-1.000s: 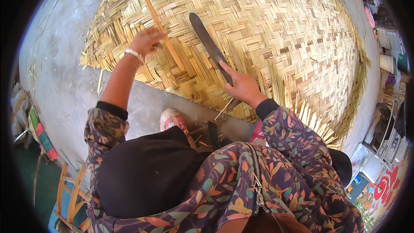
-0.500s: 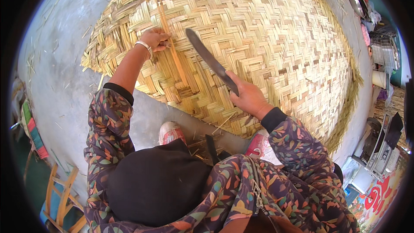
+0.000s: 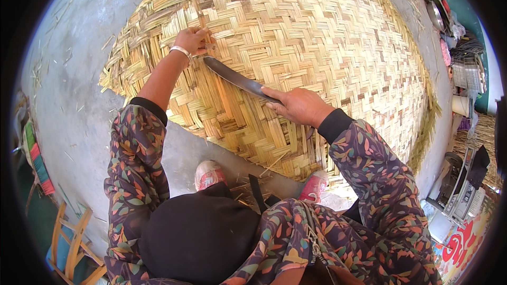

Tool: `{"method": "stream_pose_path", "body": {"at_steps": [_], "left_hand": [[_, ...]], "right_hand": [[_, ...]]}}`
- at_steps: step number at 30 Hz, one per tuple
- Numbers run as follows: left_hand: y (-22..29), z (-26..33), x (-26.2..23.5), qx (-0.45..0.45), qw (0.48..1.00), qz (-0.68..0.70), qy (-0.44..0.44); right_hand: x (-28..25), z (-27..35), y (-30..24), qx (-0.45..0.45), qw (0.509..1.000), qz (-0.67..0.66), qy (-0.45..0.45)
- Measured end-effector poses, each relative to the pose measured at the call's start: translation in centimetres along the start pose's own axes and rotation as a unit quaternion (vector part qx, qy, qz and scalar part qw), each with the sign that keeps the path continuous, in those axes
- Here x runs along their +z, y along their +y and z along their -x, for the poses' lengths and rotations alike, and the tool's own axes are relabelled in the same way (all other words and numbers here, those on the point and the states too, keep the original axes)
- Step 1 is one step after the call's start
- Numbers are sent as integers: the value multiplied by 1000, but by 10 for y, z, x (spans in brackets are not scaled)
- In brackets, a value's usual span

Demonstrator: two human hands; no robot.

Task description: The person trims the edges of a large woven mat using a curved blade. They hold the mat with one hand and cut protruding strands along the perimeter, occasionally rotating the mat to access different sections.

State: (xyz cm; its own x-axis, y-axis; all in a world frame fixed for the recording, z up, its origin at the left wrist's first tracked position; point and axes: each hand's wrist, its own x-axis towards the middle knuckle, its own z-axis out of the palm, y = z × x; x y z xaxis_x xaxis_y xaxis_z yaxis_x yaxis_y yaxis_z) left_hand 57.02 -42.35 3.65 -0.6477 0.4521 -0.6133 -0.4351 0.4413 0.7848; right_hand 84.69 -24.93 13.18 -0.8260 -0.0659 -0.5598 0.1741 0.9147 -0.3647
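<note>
Weaving covers nearly the whole bamboo mat [image 3: 317,47], a tight herringbone of flat strips spread over the concrete floor [image 3: 68,105]. The right hand [image 3: 298,105] is closed around the handle of a long dark knife [image 3: 235,78], and the blade runs up and to the left from that grip until its tip nearly meets the left hand [image 3: 193,39]. The left hand's fingers are pinched shut on 1 upright bamboo strip [image 3: 200,18] that stands out darker than the rest, right at the knife's tip.

Judging by how things lie, most of the plaiting is done: the surface beyond both grips is closed and even. What looks unfinished is the near border, below the right hand's grip, where loose strip ends [image 3: 274,161] fan out unbound toward 2 pink shoes [image 3: 208,174]. The left edge, outward of the left hand, is ragged too. The strip under the blade appears to be getting set or trimmed, so this reads as late-stage tidying.
</note>
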Motion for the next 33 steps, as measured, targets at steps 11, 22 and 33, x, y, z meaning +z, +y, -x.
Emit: {"method": "stream_pose_path", "body": {"at_steps": [11, 22, 33], "left_hand": [[-75, 183, 30, 359, 843, -380, -127], [-64, 158, -45, 52, 963, -252, -83], [-48, 87, 25, -62, 997, -36, 15]], "right_hand": [[6, 0, -2, 20, 995, -89, -32], [13, 52, -17, 76, 903, -418, -56], [-8, 48, -33, 33, 963, -255, -78]]}}
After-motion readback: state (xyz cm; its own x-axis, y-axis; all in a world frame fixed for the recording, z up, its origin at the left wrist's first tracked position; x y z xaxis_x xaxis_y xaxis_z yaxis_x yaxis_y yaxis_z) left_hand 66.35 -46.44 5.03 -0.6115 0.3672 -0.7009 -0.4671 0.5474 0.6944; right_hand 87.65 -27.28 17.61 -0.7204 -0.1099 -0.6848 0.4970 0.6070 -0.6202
